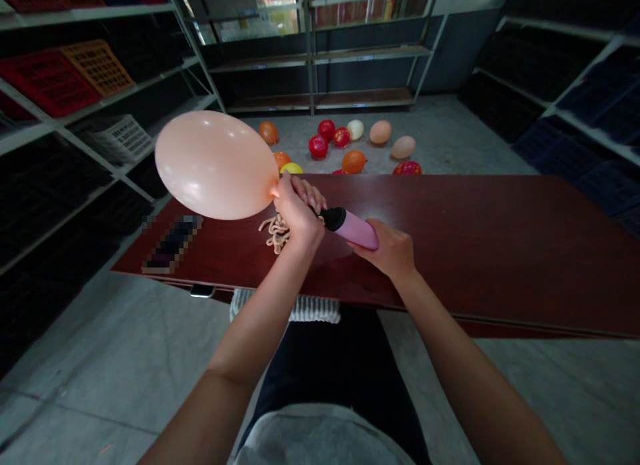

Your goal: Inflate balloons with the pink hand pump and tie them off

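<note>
My left hand [297, 211] pinches the neck of an inflated peach balloon [215, 165], which swells out to the left above the table. My right hand [393, 251] grips a pink hand pump [357, 230] with a black nozzle [333, 218]; the nozzle points into the balloon's neck inside my left fist. A small heap of limp, uninflated balloons [274, 231] lies on the dark red table [500, 251] just under my left hand.
Several inflated balloons [345, 148] in red, orange, yellow, white and peach lie on the floor beyond the table. A blurred dark object [173, 243] rests at the table's left end. Metal shelving with crates [70, 78] lines both sides and the back wall.
</note>
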Demonstrator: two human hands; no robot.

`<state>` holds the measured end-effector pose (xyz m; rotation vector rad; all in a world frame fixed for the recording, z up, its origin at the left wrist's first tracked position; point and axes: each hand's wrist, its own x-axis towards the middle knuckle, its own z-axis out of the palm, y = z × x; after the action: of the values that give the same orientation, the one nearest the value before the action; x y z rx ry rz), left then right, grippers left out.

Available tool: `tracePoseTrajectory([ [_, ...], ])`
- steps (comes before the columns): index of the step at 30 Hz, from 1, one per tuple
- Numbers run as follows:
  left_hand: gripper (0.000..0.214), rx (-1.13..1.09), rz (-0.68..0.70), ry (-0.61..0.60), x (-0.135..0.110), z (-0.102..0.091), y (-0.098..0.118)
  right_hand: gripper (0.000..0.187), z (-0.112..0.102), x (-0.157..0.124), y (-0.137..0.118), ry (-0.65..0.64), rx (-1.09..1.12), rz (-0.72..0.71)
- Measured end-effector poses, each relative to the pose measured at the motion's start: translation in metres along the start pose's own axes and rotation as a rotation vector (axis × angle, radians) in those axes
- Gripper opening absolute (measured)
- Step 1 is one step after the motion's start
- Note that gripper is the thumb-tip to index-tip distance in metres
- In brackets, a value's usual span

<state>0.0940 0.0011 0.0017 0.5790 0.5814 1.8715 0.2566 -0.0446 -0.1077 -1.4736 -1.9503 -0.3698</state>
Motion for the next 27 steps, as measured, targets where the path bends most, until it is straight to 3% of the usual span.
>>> tracePoseTrajectory([
  [6, 0.055, -0.018, -0.009, -0.032, -0.002, -0.005, -0.008, 0.054, -0.001, 0.0, -0.001, 0.014, 0.014, -0.014],
  [21, 0.061, -0.04, 0.065, -0.115, -0.014, 0.0, 0.041, 0.059, -0.003, -0.003, -0.005, -0.016, 0.093, -0.054],
  [27, 0.059, 0.013, 0.076, -0.073, -0.011, 0.001, 0.044, 0.058, -0.003, -0.003, -0.005, 0.004, 0.071, -0.07],
])
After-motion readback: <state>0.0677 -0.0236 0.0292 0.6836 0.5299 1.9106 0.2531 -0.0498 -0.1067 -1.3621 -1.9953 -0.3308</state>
